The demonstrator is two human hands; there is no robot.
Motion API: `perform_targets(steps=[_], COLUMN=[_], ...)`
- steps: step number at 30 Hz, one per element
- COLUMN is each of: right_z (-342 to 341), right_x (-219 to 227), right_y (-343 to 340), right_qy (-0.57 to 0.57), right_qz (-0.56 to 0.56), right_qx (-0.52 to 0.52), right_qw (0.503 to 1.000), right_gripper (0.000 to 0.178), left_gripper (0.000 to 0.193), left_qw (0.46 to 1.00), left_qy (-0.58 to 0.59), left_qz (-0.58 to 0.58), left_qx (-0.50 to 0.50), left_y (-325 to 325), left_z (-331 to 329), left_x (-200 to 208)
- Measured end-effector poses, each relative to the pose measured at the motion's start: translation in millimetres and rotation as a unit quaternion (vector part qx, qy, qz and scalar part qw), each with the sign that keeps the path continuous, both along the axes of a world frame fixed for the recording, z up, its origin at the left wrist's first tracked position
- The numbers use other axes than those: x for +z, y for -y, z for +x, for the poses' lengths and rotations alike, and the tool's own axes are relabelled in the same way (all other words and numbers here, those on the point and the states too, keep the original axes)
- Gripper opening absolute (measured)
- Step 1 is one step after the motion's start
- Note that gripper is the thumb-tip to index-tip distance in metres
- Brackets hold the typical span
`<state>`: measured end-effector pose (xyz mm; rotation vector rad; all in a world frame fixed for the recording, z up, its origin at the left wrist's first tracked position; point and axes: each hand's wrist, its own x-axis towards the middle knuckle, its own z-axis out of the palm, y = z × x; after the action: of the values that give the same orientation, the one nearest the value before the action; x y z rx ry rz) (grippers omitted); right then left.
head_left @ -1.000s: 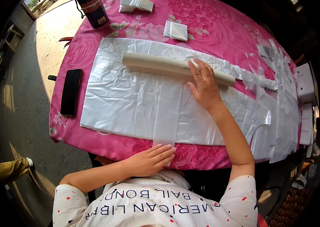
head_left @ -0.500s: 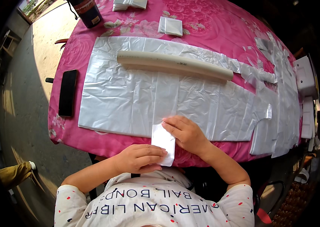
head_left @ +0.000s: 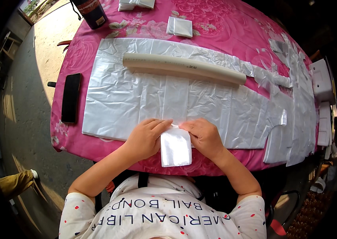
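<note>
A small folded white plastic bag (head_left: 176,149) lies at the table's near edge, in front of my body. My left hand (head_left: 145,136) is closed on its far left corner, fingers pressed together at the edge. At the far right corner my right hand (head_left: 203,137) pinches the plastic, its fingertips close to those of the left. Beyond both hands spreads a flat pile of white plastic bags (head_left: 116,99), creased and shiny. Across that pile rests a pale cream tube (head_left: 184,67), lying lengthwise. What lies under my fingers is hidden.
A black phone (head_left: 71,98) lies left of the pile on the pink floral tablecloth (head_left: 82,59). Folded bag packets (head_left: 179,27) and a dark bottle (head_left: 90,14) are at the far side. Loose plastic sheets (head_left: 298,103) hang over the right edge, near white boxes (head_left: 321,81).
My left hand has moved up from the bag's near end to its far left corner. The bag now shows a wider, shorter face. My right hand has shifted slightly right.
</note>
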<state>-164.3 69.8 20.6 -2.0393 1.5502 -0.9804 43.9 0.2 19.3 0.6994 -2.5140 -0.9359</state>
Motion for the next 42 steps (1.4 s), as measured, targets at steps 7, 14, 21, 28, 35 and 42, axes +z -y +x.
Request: perform_targets(steps=[7, 14, 21, 28, 35, 42], right_z=[5.6, 3.1, -1.9, -31.8, -21.2, -9.6], right_x=[13.4, 22.4, 4.1, 4.4, -5.5, -6.6], right_y=[27.1, 37.8, 24.1, 52.4, 34.8, 9.6], right_qy=[0.196, 0.159, -0.195, -0.095, -0.109, -0.084], right_qz=[0.303, 0.378, -0.099, -0.038, -0.133, -0.104], right_qx=[-0.172, -0.163, -0.065, 0.131, 0.156, 0.105], right_qw=[0.917, 0.897, 0.974, 0.986, 0.973, 0.985], right_gripper=[0.019, 0.018, 0.050, 0.041, 0.026, 0.022], left_gripper=[0.059, 0.073, 0.063, 0.046, 0.045, 0.040], left_qw=[0.978, 0.982, 0.982, 0.963, 0.970, 0.974], left_qy=[-0.115, 0.144, 0.107, 0.111, -0.056, 0.002], left_qz=[-0.017, -0.116, -0.144, -0.242, -0.228, -0.227], left_qx=[0.172, 0.040, 0.066, 0.045, -0.064, -0.011], left_y=[1.0, -19.7, -12.0, 14.0, 3.0, -8.7], left_z=[-12.4, -23.6, -27.8, -31.6, -9.5, 2.4], left_x=[2.7, -11.2, -8.6, -6.7, -7.8, -17.0])
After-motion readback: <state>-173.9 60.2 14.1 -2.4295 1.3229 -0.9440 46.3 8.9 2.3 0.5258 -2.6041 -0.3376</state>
